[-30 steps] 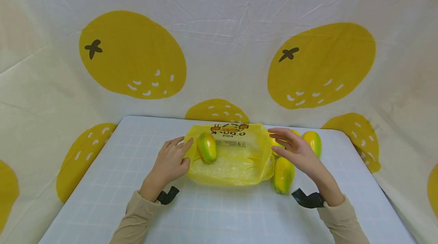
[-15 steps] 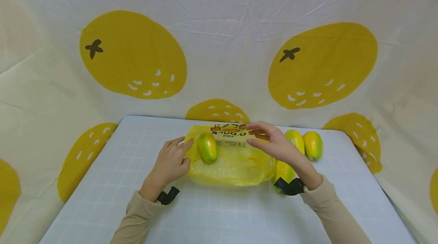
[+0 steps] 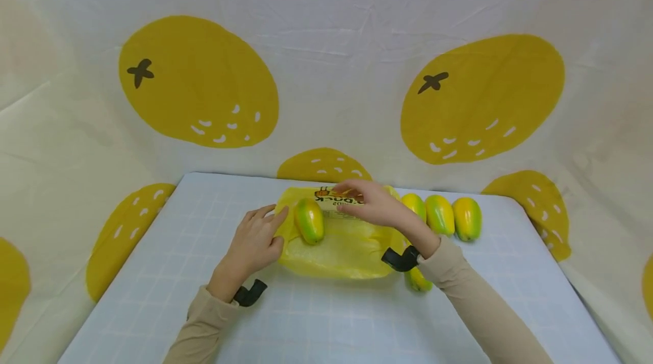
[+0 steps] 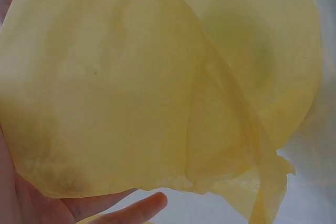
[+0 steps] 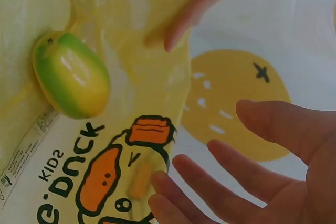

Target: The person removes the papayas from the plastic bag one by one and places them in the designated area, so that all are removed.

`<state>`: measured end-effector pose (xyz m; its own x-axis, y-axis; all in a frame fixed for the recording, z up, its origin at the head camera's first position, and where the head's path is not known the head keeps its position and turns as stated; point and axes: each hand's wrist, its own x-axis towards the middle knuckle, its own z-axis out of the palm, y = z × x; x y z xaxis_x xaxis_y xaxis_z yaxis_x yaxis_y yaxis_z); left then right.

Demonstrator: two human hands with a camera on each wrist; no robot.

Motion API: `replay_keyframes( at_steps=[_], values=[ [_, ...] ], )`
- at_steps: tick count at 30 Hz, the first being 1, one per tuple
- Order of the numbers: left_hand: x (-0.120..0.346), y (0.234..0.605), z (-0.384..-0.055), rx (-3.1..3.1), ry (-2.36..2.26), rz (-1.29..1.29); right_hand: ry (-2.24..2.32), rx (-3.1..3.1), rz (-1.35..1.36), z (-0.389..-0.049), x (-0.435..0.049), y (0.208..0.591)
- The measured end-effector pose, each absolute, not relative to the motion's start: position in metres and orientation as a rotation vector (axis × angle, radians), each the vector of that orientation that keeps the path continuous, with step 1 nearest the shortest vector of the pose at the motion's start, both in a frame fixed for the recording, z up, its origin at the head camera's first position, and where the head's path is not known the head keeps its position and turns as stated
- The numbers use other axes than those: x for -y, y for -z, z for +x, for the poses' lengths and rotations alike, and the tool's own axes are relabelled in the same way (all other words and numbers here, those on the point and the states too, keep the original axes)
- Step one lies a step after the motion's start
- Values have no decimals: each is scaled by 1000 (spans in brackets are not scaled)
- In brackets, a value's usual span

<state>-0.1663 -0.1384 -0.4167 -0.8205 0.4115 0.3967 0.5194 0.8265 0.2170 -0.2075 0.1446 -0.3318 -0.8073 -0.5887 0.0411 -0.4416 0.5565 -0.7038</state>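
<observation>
A yellow plastic bag point(image 3: 352, 245) with a duck print lies spread on the table in the head view. One yellow-green papaya point(image 3: 309, 221) rests on its left part; the right wrist view also shows this papaya point(image 5: 73, 77). At the bag's left edge is my left hand point(image 3: 255, 242), touching the plastic with extended fingers. In the left wrist view the bag covers much of that hand, and one straight fingertip point(image 4: 152, 203) shows below. My right hand point(image 3: 372, 202) hovers over the printed far part of the bag, fingers spread and holding nothing.
Three papayas point(image 3: 440, 215) stand in a row right of the bag. Another papaya point(image 3: 420, 280) lies nearer, partly hidden by the right forearm. A white cloth with printed yellow fruit point(image 3: 199, 80) hangs behind the pale checked table point(image 3: 316, 324).
My right hand has moved left from the papayas at the bag's right side to above its printed part. My left hand and the papaya on the bag stay in place.
</observation>
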Motion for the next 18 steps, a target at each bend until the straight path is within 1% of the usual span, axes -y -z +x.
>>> replay_keyframes(
  at_steps=[9,18],
  values=[
    [140,421,-168,2654,445,-716,794,-2591,-939,-221,-107,353],
    [141,421,-169,2648,436,-730,574,-2615,-833,-230,-79,385]
  ],
)
